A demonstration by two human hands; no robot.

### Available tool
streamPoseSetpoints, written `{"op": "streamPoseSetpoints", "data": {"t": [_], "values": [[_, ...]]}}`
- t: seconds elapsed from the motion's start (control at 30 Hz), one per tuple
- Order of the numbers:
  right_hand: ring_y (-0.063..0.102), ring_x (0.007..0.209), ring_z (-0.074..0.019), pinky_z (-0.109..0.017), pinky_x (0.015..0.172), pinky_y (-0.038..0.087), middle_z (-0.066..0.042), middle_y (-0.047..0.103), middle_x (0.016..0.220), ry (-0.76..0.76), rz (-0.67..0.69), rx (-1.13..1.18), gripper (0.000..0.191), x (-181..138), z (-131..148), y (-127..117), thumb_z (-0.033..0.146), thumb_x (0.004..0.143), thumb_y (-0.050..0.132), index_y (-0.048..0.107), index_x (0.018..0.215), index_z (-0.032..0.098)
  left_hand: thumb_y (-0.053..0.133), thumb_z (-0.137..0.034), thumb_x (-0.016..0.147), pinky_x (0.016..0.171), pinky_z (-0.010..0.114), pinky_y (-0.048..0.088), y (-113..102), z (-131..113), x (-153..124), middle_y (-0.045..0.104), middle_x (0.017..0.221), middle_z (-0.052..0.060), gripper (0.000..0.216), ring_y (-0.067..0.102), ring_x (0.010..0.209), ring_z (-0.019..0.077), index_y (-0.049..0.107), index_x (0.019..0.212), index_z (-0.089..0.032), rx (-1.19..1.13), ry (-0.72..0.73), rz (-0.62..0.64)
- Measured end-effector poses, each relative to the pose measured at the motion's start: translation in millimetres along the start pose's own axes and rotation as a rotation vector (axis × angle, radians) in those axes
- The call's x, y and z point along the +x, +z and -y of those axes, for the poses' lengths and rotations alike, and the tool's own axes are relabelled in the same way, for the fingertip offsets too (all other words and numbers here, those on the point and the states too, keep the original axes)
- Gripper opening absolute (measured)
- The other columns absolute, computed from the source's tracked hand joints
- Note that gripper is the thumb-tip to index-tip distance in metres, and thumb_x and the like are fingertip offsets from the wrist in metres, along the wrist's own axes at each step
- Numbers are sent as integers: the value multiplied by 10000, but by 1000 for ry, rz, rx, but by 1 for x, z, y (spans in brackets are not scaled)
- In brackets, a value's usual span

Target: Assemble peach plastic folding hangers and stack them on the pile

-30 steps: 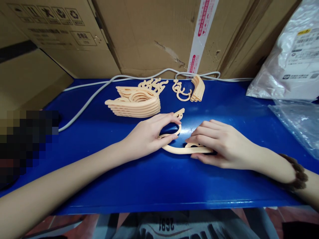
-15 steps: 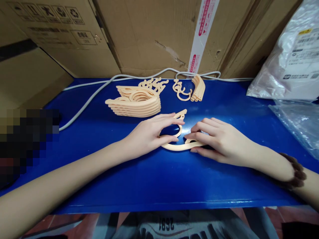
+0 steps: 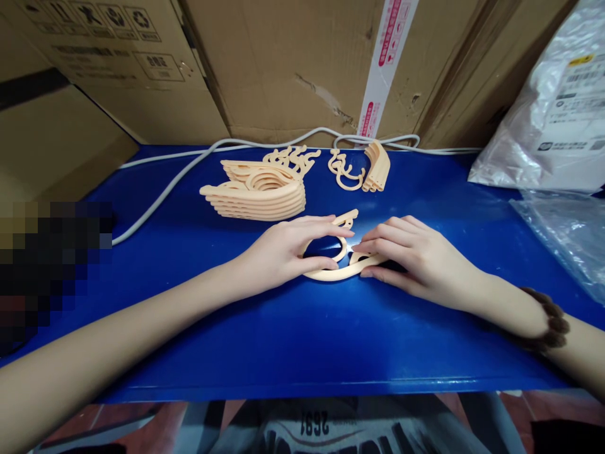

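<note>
A cream plastic hanger piece (image 3: 331, 273), curved with a round inner loop, lies low over the blue table between my hands. My left hand (image 3: 289, 252) is closed round its left bend, thumb near the front bar and fingers over the far bar. At its right end, my right hand (image 3: 405, 255) grips the bar between thumb and fingers, hiding that end. Behind my left hand sits a neat stack of matching hanger pieces (image 3: 265, 205). Several small hooks (image 3: 293, 159) lie behind the stack.
More hooks (image 3: 347, 180) and a bundle of short curved bars (image 3: 377, 167) rest at the back of the blue table (image 3: 302, 353). A white cable (image 3: 161, 205) runs along the cardboard boxes (image 3: 283, 75). Plastic packaging (image 3: 534, 139) stands at right.
The hanger piece's right end has swung slightly away from me, and my right hand has shifted a little left with it. My left hand keeps its hold.
</note>
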State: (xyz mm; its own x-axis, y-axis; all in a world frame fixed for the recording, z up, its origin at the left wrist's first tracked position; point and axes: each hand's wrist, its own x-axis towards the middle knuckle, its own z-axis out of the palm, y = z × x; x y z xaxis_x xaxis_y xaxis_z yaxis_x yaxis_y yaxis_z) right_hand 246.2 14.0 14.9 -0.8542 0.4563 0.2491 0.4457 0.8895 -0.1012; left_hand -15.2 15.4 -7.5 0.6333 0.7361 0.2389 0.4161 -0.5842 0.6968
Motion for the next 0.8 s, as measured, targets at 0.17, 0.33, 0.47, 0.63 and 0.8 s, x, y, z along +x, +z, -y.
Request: {"op": "streamPoseSetpoints", "data": {"t": [0.17, 0.33, 0.47, 0.63, 0.8], "values": [[593, 967, -215, -363, 805, 431, -106, 689, 1129, -2, -20, 15, 261, 1, -2, 2, 316, 999, 500, 677, 1127, 174, 697, -371, 886, 1171, 436, 348, 0, 1, 1, 622, 1370, 51, 362, 471, 1384, 259, 668, 1226, -251, -94, -22, -2], [582, 989, -225, -375, 816, 436, -114, 675, 1155, 9, -16, 18, 271, 2, -4, 4, 306, 998, 500, 675, 1158, 176, 688, -343, 895, 1167, 411, 355, 1, 1, 1, 633, 1356, 37, 354, 477, 1379, 248, 661, 1234, -248, -119, -10, -3], [573, 1011, -228, -374, 832, 423, -109, 664, 1175, 12, -11, 20, 261, 2, -3, 4, 296, 993, 510, 664, 1167, 177, 608, -300, 939, 1147, 370, 385, 1, 0, 0, 638, 1348, 24, 311, 496, 1362, 221, 657, 1240, -240, -94, 4, -3], [570, 963, -220, -359, 800, 400, -109, 647, 1102, 23, -24, -16, 266, 2, -4, 1, 327, 988, 517, 661, 1165, 191, 392, -82, 904, 1122, 377, 426, -3, 3, 1, 698, 1247, -6, 417, 539, 1322, 189, 717, 1111, -239, -84, 52, 0], [568, 854, -208, -336, 744, 382, -80, 652, 955, 64, -39, -51, 350, 1, -3, -3, 372, 981, 525, 601, 1266, 183, 444, -127, 934, 1040, 366, 487, -5, 7, 4, 708, 1227, 16, 326, 626, 1200, 193, 702, 1103, -233, -84, 70, -26]]}}
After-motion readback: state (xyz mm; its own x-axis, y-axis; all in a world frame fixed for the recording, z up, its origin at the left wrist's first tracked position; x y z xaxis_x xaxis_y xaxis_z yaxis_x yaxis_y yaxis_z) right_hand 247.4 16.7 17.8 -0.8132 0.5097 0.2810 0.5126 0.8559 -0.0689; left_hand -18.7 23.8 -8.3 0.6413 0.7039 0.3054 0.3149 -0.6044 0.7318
